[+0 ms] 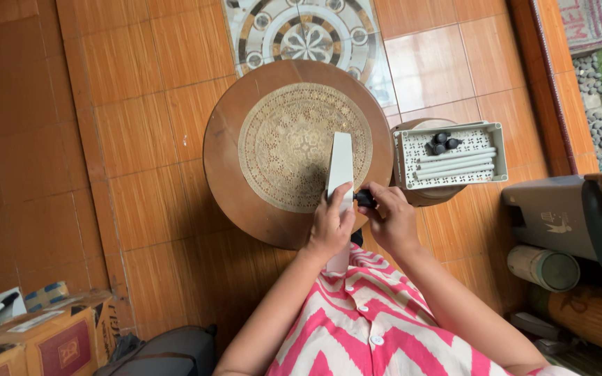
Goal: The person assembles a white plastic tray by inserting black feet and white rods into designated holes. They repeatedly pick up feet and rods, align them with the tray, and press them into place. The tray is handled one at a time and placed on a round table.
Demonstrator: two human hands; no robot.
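While the person is sitting over the round wooden table [231, 174], the left hand [330, 226] is closing around the near end of a long white tapered panel [341, 167], holding it on edge above the patterned round mat [294, 157]. The right hand [393, 219] is pinching a small black cap-like part [364, 198] against the panel's side, at about three o'clock from the left hand. In my judgement a fitting step is under way, and the next move is calling for steady pressure with the panel kept from tilting. At two o'clock from the hands, a white perforated tray [404, 157] is sitting on a stool, carrying white rods [458, 164] and more black parts [440, 142]. Orange tiles [134, 118] are covering the floor; cardboard boxes [36, 334] are lying at eight o'clock.
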